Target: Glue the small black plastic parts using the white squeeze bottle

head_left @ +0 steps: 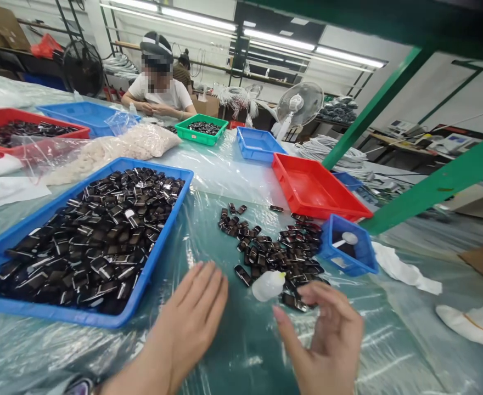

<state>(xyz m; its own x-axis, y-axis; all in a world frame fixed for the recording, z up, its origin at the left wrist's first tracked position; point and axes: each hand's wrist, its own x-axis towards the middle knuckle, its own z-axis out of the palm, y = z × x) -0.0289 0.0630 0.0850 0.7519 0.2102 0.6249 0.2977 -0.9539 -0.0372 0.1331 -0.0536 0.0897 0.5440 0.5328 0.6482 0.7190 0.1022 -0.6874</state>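
My left hand [196,312] lies palm down over the green table covering, fingers stretched out, just right of a large blue tray [159,258]. That tray is heaped with small glossy black plastic pieces [101,236]. To the right my right hand [324,329] is raised with thumb and fingers apart and nothing between them. Close beyond its fingertips lies a small white squeeze bottle [268,286] with a yellowish tip, on its side. Behind the bottle spreads a loose pile of the same black pieces [272,247] on the table.
A small blue bin [332,225] holding a white scoop [349,238] borders the pile. Beyond are a red tray [319,206], a blue tray [262,156] and a green tray [184,131] of black pieces. A green post [373,109] rises at right. A person [159,93] sits across the table.
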